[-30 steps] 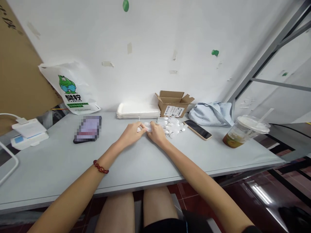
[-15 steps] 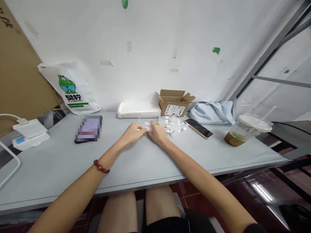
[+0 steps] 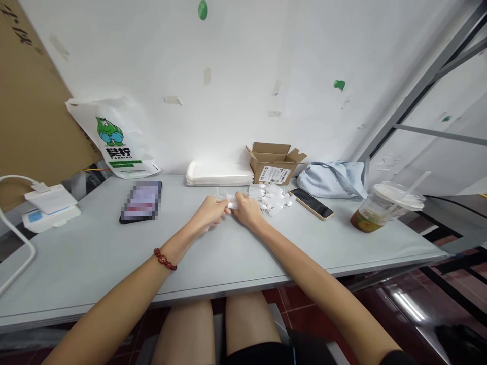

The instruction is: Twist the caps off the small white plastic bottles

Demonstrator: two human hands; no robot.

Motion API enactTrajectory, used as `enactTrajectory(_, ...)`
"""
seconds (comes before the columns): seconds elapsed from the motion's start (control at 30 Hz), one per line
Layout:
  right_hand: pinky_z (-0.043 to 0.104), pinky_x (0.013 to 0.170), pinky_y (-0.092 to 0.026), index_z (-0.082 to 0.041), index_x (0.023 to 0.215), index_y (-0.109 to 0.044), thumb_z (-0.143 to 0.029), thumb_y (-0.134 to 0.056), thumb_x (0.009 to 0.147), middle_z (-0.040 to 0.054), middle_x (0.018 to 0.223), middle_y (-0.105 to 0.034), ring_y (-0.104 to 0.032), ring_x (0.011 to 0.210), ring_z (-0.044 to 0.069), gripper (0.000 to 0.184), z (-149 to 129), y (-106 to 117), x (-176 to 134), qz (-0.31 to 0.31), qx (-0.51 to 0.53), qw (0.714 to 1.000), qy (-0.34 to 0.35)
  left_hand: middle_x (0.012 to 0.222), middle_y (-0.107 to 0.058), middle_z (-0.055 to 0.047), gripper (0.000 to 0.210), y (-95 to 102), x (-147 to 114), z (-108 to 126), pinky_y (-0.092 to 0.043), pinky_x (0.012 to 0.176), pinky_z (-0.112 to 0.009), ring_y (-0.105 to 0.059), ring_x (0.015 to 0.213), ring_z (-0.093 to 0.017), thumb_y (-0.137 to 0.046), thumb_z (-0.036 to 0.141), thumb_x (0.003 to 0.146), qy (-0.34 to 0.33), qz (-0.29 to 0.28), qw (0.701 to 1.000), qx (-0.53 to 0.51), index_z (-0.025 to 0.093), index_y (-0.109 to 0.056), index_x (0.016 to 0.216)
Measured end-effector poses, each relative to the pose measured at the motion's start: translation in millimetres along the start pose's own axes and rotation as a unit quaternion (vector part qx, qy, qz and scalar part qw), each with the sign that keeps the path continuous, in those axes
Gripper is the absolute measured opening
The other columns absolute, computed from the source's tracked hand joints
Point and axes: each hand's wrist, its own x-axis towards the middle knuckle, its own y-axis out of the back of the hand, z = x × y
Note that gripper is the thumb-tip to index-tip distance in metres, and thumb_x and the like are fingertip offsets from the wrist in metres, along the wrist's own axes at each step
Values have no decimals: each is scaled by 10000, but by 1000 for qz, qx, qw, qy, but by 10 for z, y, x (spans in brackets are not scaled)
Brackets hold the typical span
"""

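Head camera view: a person's bare hands meet over a grey desk [image 3: 228,258], toward its back edge. Thumb and forefinger of the left hand [image 3: 211,210] are pinched together on a small white item [image 3: 230,202] with clear plastic about it; the right hand [image 3: 247,209] has its fingers curled closed on the item's other end, their tips hidden. Just right of it lies a pile of similar white pieces [image 3: 273,196]. Along the back edge sit a white stack [image 3: 218,174] and an open cardboard box [image 3: 271,167]. A phone [image 3: 312,204] lies near the pile, and a drink cup [image 3: 384,208] stands toward the desk's right end.
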Motion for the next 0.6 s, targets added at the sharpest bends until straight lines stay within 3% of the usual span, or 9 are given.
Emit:
enactTrajectory(0.13,290,609,-406,-173,1060,-489,-233,-496,851,93,1042,-659,-651,847,242,217,-3,8,2,0,-3,1000,-5,453,-317,70,311,24,-14,23,-164,359,-215,-234,329,-50,-521,387,837,-21,4,1000,15,152,-540,634)
enactTrajectory(0.23,291,624,-411,-175,1064,-485,-233,-486,853,98,1051,-656,-646,865,244,218,-3,15,-1,1,-1,1000,-3,452,-303,78,237,52,-11,29,-163,361,-214,-243,332,-55,-567,339,807,-44,-10,999,12,161,-543,652)
enactTrajectory(0.37,292,631,-411,-171,1067,-485,-239,-496,852,103,1056,-654,-645,862,242,226,-2,31,-11,-4,1,1000,0,460,-328,72,183,47,-3,28,-157,372,-210,-238,335,-42,-553,252,787,-23,-7,1000,-13,157,-532,632)
enactTrajectory(0.6,288,619,-406,-177,1067,-490,-231,-501,844,93,1053,-659,-649,868,244,230,-12,35,-7,0,-7,1000,-4,455,-318,79,256,74,-13,43,-135,379,-203,-235,341,-36,-582,344,805,-12,-22,1000,-12,129,-570,667)
